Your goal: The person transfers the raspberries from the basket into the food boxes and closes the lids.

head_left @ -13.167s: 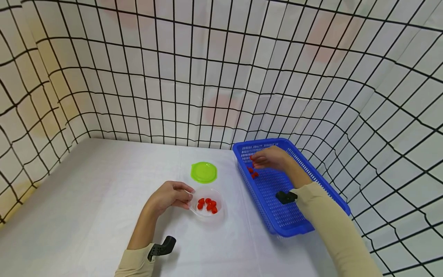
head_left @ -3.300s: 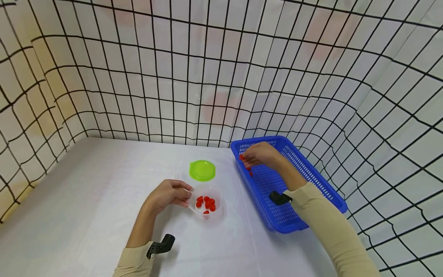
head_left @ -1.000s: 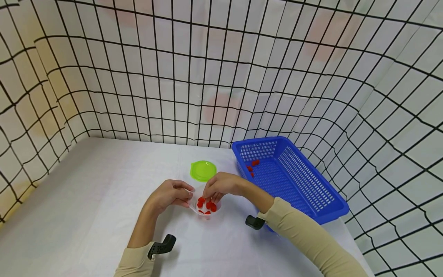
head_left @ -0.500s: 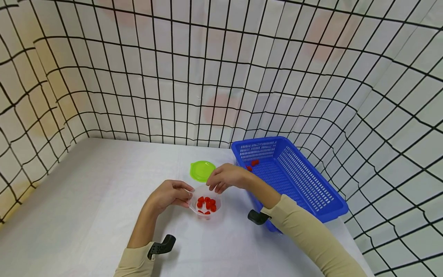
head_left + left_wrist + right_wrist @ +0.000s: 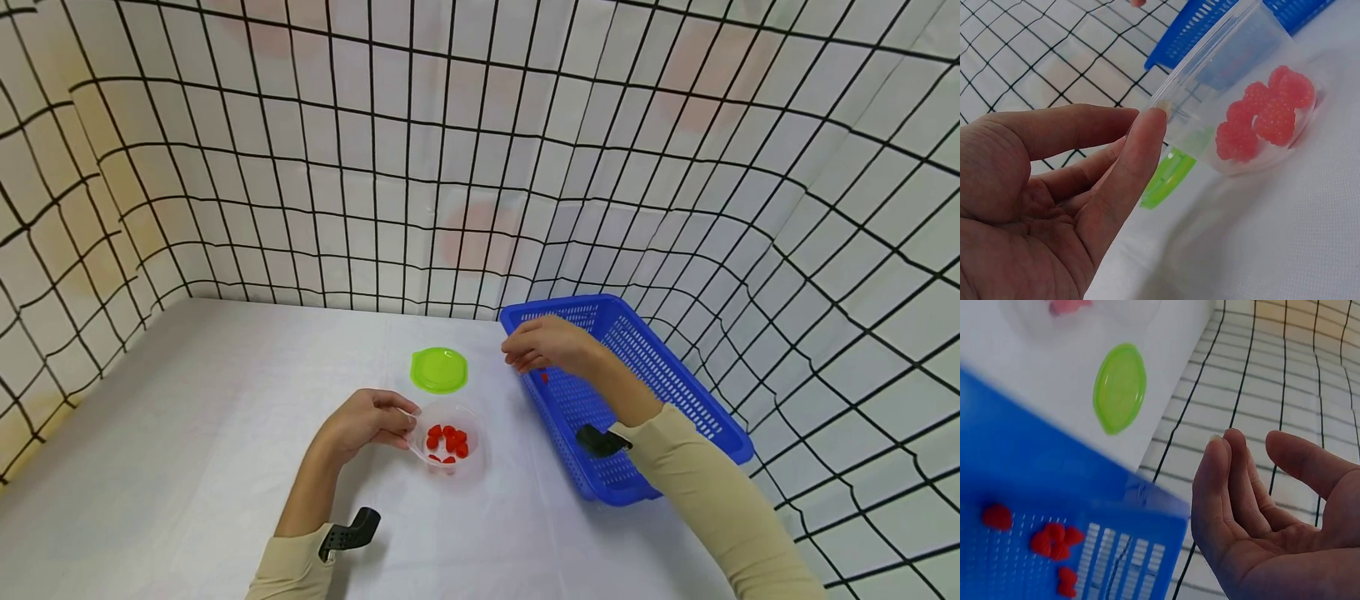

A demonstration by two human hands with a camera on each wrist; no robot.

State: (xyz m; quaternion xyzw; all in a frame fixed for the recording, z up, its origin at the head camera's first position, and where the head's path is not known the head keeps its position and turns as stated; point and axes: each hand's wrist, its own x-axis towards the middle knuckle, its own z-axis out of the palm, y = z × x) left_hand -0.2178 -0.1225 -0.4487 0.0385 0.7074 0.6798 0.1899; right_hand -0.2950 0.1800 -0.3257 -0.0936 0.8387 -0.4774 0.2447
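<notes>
A clear plastic bowl stands on the white table with several raspberries inside. My left hand pinches its rim between thumb and fingers, as the left wrist view shows closely. Over the left edge of a blue basket hovers my right hand. Thumb and fingers stand apart in the right wrist view, with nothing between them. More red raspberries lie in the basket near its far-left corner; in the head view the right hand hides most of them.
A green lid lies flat on the table behind the bowl. Black wire mesh with white sheeting behind it rises along the back and both sides. The basket stands close to the right-hand mesh.
My right hand was in the bowl a second ago; it has lifted out and moved right to the basket. One more raspberry is in the bowl than 3.3 s ago. The left hand stays.
</notes>
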